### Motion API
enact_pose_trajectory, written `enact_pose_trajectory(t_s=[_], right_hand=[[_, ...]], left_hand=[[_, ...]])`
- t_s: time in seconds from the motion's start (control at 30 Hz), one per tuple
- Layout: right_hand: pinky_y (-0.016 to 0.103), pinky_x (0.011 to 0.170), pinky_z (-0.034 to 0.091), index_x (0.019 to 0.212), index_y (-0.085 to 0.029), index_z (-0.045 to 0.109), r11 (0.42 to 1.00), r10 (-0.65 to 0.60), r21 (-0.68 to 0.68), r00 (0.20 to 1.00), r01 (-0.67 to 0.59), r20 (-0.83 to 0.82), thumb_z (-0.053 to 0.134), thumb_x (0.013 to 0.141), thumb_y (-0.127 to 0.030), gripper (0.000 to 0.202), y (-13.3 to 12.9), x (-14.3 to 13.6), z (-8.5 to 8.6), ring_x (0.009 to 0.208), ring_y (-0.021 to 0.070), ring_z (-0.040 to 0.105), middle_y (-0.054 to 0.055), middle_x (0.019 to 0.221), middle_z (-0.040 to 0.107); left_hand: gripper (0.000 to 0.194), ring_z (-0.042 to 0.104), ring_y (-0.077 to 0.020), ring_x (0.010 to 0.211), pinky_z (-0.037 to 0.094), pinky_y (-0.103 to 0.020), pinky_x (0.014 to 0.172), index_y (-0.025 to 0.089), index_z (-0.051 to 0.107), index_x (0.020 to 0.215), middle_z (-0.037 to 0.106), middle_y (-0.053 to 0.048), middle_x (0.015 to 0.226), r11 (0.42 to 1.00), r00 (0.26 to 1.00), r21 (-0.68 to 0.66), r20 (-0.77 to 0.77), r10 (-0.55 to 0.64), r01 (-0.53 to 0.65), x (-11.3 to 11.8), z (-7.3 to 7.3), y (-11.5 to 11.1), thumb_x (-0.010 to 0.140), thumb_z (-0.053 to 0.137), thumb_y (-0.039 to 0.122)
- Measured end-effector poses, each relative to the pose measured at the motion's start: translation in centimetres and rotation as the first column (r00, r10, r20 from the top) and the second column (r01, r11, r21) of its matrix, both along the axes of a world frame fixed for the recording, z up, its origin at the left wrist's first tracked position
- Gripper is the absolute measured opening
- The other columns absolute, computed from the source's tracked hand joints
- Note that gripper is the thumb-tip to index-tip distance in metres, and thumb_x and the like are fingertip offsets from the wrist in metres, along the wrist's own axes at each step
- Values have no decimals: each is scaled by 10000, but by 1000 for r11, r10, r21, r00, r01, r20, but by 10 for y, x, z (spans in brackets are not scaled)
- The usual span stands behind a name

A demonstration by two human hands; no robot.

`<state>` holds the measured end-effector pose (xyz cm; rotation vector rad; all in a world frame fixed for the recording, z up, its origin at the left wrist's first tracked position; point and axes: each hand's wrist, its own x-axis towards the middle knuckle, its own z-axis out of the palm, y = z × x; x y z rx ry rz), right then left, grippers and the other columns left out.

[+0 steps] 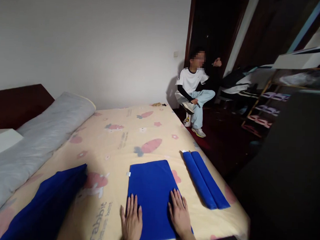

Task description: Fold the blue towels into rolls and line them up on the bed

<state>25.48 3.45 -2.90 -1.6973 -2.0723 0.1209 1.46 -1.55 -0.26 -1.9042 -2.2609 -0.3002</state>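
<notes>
A blue cloth (152,194) lies flat as a rough rectangle near the bed's front edge, a small white tag at its upper left corner. My left hand (132,219) rests on its left edge, palm down with the fingers stretched out. On the cloth's right edge my right hand (180,213) lies flat, fingers extended. Neither hand grips anything. To the right are two long blue rolls (206,181) side by side, touching, with a white tag at the far end. Another blue cloth (47,200) lies loosely spread at the left.
The bed (113,146) has a cream sheet with carrot prints. A grey bolster (49,132) and a white box (2,142) lie at the left. Beyond the far right corner sits a person (190,82). A shoe rack (268,104) and a dark panel (288,169) stand at the right.
</notes>
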Motion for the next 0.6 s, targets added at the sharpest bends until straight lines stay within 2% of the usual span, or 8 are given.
enact_pose_trajectory(t_s=[0.07, 0.2, 0.27, 0.33, 0.4, 0.5, 0.6], right_hand=[[464, 1160, 241, 1481, -186, 348, 999, 52, 12, 999, -52, 1, 292, 987, -386, 536, 5, -19, 8, 1423, 253, 293, 73, 1532, 340], [399, 1158, 260, 1501, -226, 286, 961, 272, -43, 962, -272, 5, 299, 979, -270, 524, 26, -60, 31, 1430, 204, 276, 33, 1539, 324], [392, 1158, 266, 1506, -240, 259, 918, 390, -85, 921, -388, 6, 328, 971, -263, 540, 40, -68, 39, 1428, 191, 280, 28, 1535, 330], [397, 1158, 266, 1502, -257, 265, 883, 461, -110, 887, -457, 9, 343, 980, -305, 530, 53, -60, 41, 1425, 187, 288, 20, 1533, 334], [414, 1156, 268, 1488, -251, 307, 902, 420, -116, 907, -415, 24, 325, 995, -364, 506, 64, -37, 36, 1420, 198, 301, 27, 1528, 344], [451, 1156, 256, 1468, -203, 357, 968, 240, -85, 969, -235, 59, 321, 997, -436, 527, 72, 5, 26, 1407, 232, 330, 65, 1509, 376], [462, 1169, 221, 1462, -185, 370, 979, 202, -40, 976, -199, 80, 352, 988, -458, 547, 77, 20, 26, 1410, 245, 323, 76, 1508, 377]], left_hand=[[553, 313, -212, 1424, 206, -522, 1188, 263, 116, 1491, 323, -26, 1542, 997, 998, 41, 3, -61, 61, 16, 9, 12, 959, 264, 295], [584, 286, -187, 1435, 246, -447, 1188, 268, 81, 1495, 301, -4, 1557, 972, 972, 35, 20, -233, 233, 44, 22, 50, 950, 289, 251], [574, 295, -186, 1431, 259, -442, 1183, 278, 101, 1494, 313, 5, 1553, 949, 949, -6, 30, -314, 314, 44, 21, 69, 951, 287, 255], [549, 314, -181, 1422, 287, -432, 1168, 301, 138, 1490, 328, 14, 1548, 941, 942, -50, 45, -333, 335, 31, 15, 80, 961, 283, 286], [525, 330, -185, 1415, 311, -444, 1150, 315, 171, 1486, 343, 7, 1542, 971, 973, -66, 51, -226, 230, 9, 7, 84, 971, 272, 333], [517, 323, -198, 1419, 275, -489, 1156, 296, 176, 1488, 363, -28, 1532, 1000, 999, -22, 40, 4, -3, -23, 0, 79, 980, 236, 366], [530, 278, -213, 1439, 148, -542, 1188, 272, 142, 1495, 340, -50, 1543, 997, 999, 53, 18, 48, -49, -32, 8, 77, 980, 233, 361]])
